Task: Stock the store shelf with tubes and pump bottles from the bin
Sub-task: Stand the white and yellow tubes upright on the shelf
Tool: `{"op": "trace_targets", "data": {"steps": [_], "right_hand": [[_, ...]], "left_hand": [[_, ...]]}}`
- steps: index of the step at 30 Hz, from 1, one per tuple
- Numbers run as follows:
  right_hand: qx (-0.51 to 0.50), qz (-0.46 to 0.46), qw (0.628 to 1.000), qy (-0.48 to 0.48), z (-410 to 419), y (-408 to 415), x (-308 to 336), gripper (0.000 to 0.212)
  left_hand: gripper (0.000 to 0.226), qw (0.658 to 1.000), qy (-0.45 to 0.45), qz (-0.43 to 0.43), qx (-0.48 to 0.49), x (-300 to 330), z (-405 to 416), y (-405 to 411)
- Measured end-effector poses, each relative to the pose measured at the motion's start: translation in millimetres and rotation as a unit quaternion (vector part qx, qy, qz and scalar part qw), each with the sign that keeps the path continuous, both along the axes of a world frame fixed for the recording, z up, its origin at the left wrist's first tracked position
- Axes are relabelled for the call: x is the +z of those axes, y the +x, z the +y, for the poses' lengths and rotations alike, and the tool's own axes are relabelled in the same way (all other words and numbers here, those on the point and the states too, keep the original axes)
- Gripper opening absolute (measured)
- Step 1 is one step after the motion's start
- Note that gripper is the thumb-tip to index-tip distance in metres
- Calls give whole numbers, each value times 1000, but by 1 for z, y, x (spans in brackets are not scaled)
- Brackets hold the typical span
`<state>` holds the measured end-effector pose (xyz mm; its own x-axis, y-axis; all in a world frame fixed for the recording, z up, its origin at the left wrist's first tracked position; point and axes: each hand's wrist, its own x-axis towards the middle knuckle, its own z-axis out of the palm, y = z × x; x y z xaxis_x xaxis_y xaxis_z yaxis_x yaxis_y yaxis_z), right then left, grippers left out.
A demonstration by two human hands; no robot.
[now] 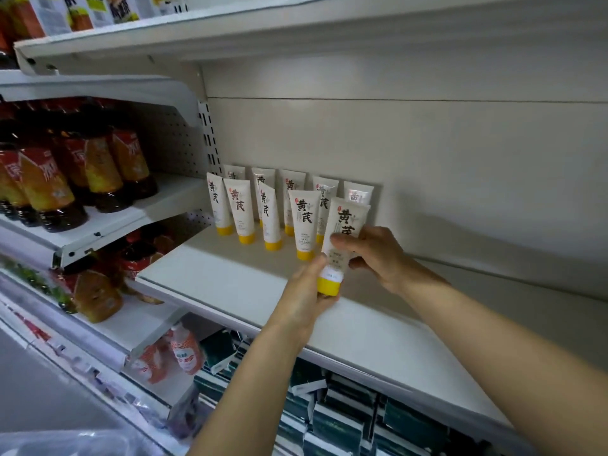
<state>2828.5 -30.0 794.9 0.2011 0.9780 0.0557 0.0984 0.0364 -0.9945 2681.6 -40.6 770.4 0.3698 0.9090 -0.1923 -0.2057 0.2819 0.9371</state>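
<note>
Both forearms bare, no sleeves in view. Left hand [307,292] and right hand [378,255]: no gloves, rings, watch.

Both hands hold one white tube [342,232] with a yellow cap [328,285], cap down, above the front part of the white shelf [230,284]. The left hand [307,291] grips the cap end from below; the right hand [378,255] pinches the tube body from the right, thumb across the label. Standing tubes [241,215] of the same kind occupy the shelf's left rear area in two rows, caps down. The held tube sits just right of the front row. Dark bottles [75,179] with red-orange labels fill the adjacent shelf at left. Dark green boxes [335,419] lie on the level below.
</note>
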Motion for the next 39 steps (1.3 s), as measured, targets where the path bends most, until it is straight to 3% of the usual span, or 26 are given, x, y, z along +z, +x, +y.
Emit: {"op": "trace_targets", "data": {"steps": [7, 17, 30, 36, 39], "right_hand": [[-75, -50, 994, 62, 24, 18, -3, 13], [-45, -66, 996, 46, 52, 28, -22, 21], [-23, -69, 997, 29, 50, 32, -21, 32], [-62, -97, 993, 3, 42, 33, -29, 50], [-84, -134, 987, -18, 35, 34, -34, 47]], "left_hand": [[27, 995, -8, 31, 96, 0, 5, -14], [19, 986, -33, -24, 161, -1, 10, -30], [17, 986, -28, -33, 159, -2, 11, -27], [16, 988, -16, -23, 153, 0, 11, -24], [15, 989, -15, -29, 146, 2, 7, -20]]}}
